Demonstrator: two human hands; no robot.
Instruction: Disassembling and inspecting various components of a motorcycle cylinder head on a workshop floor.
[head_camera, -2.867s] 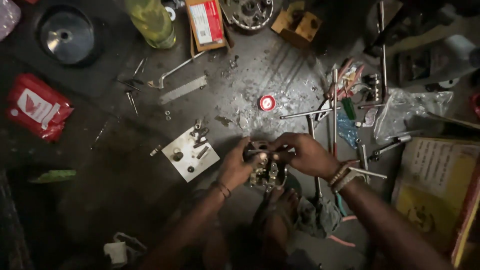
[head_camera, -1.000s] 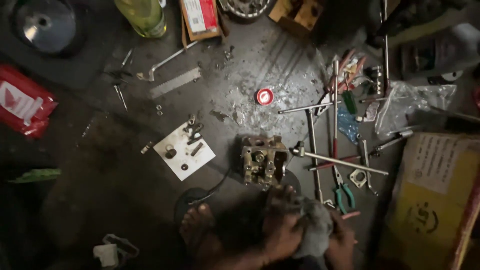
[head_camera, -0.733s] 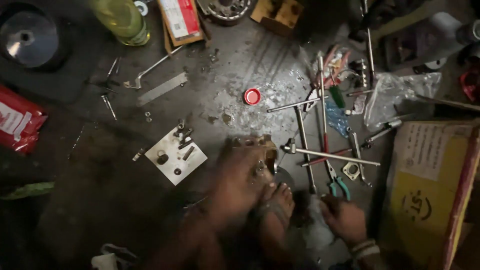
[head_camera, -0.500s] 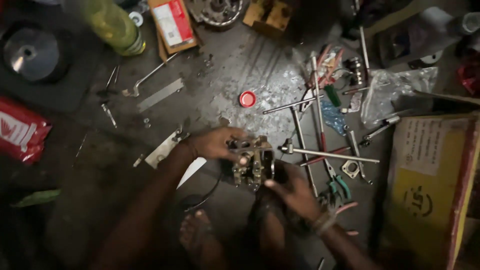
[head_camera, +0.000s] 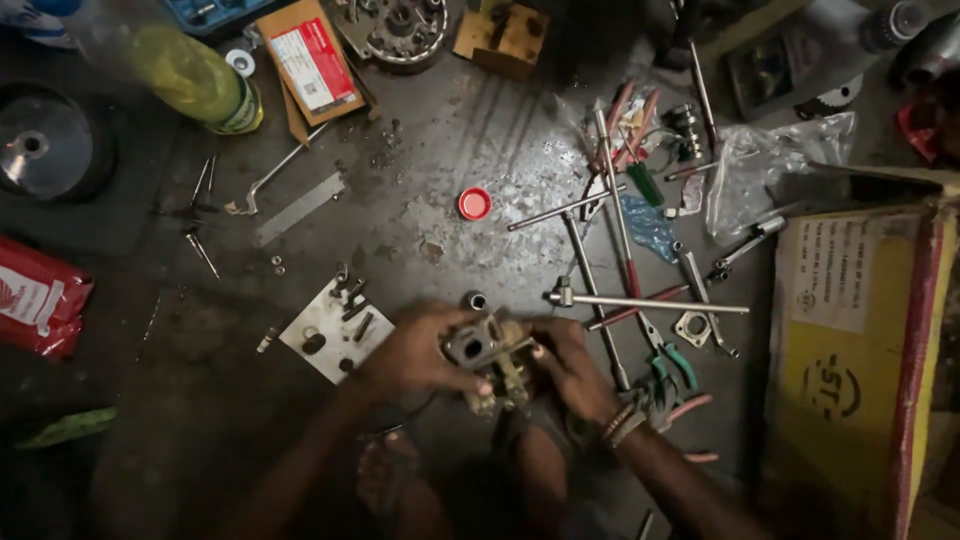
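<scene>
While both hands' fingers grip metal engine part (head_camera: 490, 358) | white tray (head_camera: 335, 330): small bolts

Floor (head_camera: 430, 150) clutter: red cap (head_camera: 474, 203) mid-floor, white card (head_camera: 335, 330) with small bolts lower left of it. Green bottle (head_camera: 190, 80) and a small box (head_camera: 310, 62) top left, red pouch (head_camera: 35, 308) far left. Long rods and a T-wrench (head_camera: 640, 302) right of centre, green-handled pliers (head_camera: 672, 365) below them, clear plastic bag (head_camera: 770, 165) and yellow carton (head_camera: 850, 370) far right.
</scene>
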